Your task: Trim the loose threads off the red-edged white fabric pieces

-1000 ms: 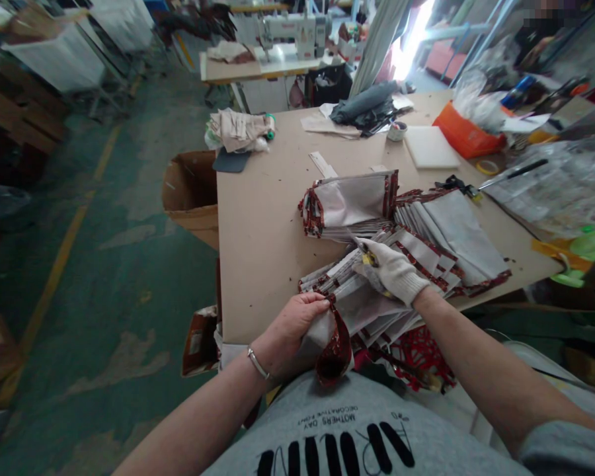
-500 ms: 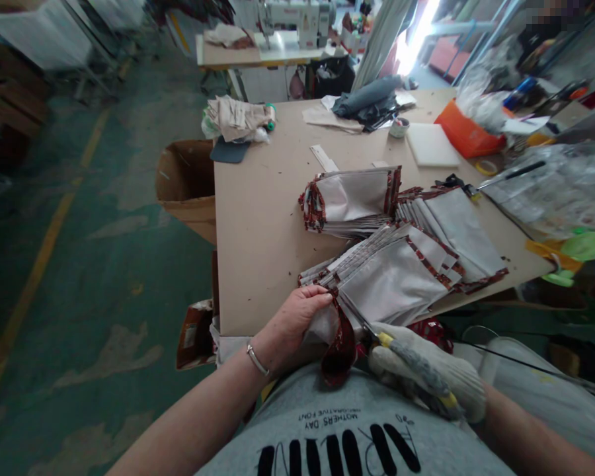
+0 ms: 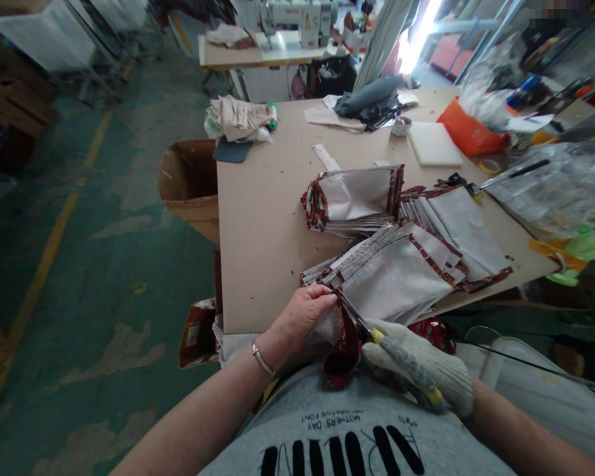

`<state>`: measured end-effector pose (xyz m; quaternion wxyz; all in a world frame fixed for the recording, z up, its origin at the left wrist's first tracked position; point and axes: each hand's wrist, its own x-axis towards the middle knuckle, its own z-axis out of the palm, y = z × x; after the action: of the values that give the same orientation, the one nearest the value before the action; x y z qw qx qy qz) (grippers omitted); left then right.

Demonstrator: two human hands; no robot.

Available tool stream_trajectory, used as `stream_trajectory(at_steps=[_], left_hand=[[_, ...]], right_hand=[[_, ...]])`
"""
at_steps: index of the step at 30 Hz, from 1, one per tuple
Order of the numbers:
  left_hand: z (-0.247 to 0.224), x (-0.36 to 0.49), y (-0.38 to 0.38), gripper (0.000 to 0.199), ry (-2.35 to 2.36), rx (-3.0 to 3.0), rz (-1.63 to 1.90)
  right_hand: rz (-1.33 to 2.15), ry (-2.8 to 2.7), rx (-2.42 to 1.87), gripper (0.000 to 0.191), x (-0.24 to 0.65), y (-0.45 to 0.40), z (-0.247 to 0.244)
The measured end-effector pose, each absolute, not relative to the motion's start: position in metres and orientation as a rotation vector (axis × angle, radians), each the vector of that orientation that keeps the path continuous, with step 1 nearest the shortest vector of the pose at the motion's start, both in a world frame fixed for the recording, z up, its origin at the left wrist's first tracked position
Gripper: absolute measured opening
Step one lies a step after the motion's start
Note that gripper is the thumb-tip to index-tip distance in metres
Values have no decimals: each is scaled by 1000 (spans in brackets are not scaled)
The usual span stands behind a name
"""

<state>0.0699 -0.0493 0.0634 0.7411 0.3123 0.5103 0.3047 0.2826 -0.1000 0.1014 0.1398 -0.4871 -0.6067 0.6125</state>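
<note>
My bare left hand (image 3: pixel 305 317), a bracelet at its wrist, pinches the edge of a fabric piece with a dark red patterned strip (image 3: pixel 343 350) that curls down in front of my shirt. My right hand (image 3: pixel 446 373) wears a pale knit glove and is closed around scissors (image 3: pixel 406 360) with wrapped grey and yellow handles. Their blades point up and left, close to the red strip; whether they touch it I cannot tell. Just beyond both hands lies a fanned stack of silvery-grey fabric pieces (image 3: pixel 394 268) with red patterned edges.
Two more stacks lie behind: one folded stack (image 3: pixel 359 195) and one at the right (image 3: pixel 478 228). The table (image 3: pixel 258 251) also bears a ruler (image 3: pixel 326 157), a white board (image 3: pixel 434 144) and an orange bag (image 3: pixel 471 129). A cardboard box (image 3: pixel 188 178) stands at its left side.
The scissors and my gloved right hand have shifted slightly left, toward the red strip. My left hand keeps its pinch, and the stacks lie as before.
</note>
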Motion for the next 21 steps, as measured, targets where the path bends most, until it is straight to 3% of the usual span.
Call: stream_trajectory(at_steps=[9,16,21], left_hand=[[67,73,-49,16,1143,748,686],[64,70,-49,17,1120,686,641],[73,65,-52,16,1107,816,632]], right_hand=[[1749,-1729,-1560,39,267,-96,79],[1884,-1443,-1344,41,264,-102,60],[1753,-1261,-1418,50,274,-101,82]])
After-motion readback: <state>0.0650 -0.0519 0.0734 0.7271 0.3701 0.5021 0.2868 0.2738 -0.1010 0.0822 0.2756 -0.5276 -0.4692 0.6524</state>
